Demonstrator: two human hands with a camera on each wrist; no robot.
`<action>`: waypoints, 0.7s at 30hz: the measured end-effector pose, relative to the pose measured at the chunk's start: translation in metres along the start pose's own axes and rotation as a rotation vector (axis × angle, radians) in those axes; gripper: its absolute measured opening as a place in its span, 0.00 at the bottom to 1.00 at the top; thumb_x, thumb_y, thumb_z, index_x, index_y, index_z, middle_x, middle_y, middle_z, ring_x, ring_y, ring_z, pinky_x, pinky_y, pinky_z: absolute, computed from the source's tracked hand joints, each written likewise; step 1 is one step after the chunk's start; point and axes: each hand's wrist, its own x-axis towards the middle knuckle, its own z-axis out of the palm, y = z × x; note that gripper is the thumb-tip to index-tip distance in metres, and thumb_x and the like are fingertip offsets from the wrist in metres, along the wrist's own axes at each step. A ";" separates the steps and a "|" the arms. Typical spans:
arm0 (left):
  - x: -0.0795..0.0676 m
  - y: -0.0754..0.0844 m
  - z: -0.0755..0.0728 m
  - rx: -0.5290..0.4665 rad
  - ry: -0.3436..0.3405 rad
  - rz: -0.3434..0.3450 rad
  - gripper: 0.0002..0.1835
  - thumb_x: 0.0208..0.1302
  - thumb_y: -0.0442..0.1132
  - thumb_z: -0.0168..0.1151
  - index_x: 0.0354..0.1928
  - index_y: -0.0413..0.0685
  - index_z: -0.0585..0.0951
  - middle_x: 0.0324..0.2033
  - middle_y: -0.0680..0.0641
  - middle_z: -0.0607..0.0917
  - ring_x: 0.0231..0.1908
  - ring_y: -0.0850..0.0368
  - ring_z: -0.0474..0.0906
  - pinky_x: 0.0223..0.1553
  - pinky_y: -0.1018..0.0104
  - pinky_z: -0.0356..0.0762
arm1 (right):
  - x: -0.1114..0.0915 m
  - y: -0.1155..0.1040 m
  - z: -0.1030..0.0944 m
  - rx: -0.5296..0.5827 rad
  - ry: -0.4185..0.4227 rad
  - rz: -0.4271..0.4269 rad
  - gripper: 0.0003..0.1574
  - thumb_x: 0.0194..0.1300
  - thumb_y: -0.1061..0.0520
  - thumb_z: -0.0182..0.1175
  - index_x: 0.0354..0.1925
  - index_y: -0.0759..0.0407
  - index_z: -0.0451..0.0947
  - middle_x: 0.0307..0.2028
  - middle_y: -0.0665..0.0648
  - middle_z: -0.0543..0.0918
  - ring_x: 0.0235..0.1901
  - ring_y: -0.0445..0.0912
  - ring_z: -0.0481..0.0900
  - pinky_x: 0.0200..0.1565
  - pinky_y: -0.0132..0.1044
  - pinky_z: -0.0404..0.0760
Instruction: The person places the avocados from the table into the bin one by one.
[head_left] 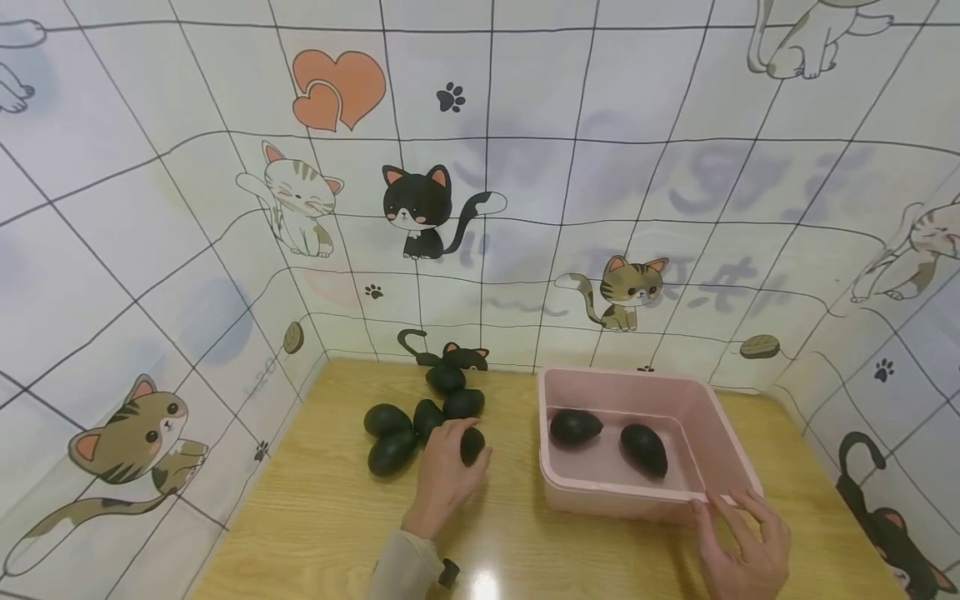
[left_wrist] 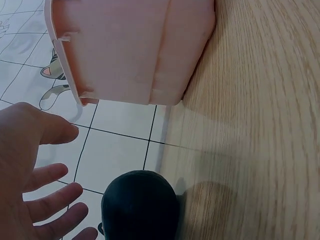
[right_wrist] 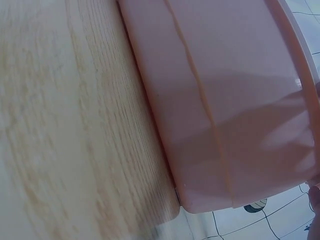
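My left hand (head_left: pixel 446 467) is over a dark green avocado (head_left: pixel 472 447), which shows between its thumb and fingers in the head view. In the left wrist view its fingers (left_wrist: pixel 52 207) are spread, above and apart from the avocado (left_wrist: pixel 140 207) on the table. Several more avocados (head_left: pixel 392 452) lie grouped beyond and left of this hand. A pink plastic box (head_left: pixel 622 493) stands to the right with two avocados (head_left: pixel 643 450) inside. My right hand (head_left: pixel 746 542) rests its fingertips on the rim at the near right corner; only slivers of it show in the right wrist view.
The box and avocados are on a wood-grain table (head_left: pixel 315 533). Behind it and along both sides hangs a white gridded sheet (head_left: pixel 517 183) printed with cats, hearts and paw marks. The farthest avocado (head_left: pixel 446 380) lies close to the back sheet.
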 end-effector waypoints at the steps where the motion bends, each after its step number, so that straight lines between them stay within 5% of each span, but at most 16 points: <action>1: 0.000 -0.001 -0.001 0.002 0.003 0.000 0.23 0.64 0.46 0.75 0.59 0.49 0.85 0.54 0.46 0.87 0.52 0.45 0.83 0.52 0.51 0.83 | 0.000 0.000 0.000 0.000 0.000 0.001 0.28 0.62 0.42 0.79 0.30 0.69 0.92 0.37 0.72 0.88 0.56 0.47 0.86 0.65 0.28 0.72; 14: -0.002 -0.008 -0.002 -0.028 -0.055 -0.087 0.24 0.66 0.47 0.73 0.62 0.49 0.84 0.58 0.44 0.85 0.57 0.42 0.80 0.58 0.46 0.82 | 0.008 -0.018 0.001 -0.016 -0.025 -0.006 0.36 0.66 0.38 0.75 0.30 0.75 0.89 0.37 0.77 0.85 0.57 0.39 0.83 0.65 0.27 0.70; 21: 0.000 -0.012 -0.003 -0.005 -0.047 -0.089 0.24 0.66 0.47 0.73 0.61 0.48 0.84 0.58 0.43 0.85 0.57 0.41 0.81 0.57 0.45 0.82 | 0.002 -0.003 -0.001 -0.019 -0.041 -0.020 0.32 0.65 0.39 0.75 0.32 0.70 0.91 0.39 0.75 0.86 0.55 0.44 0.84 0.66 0.28 0.70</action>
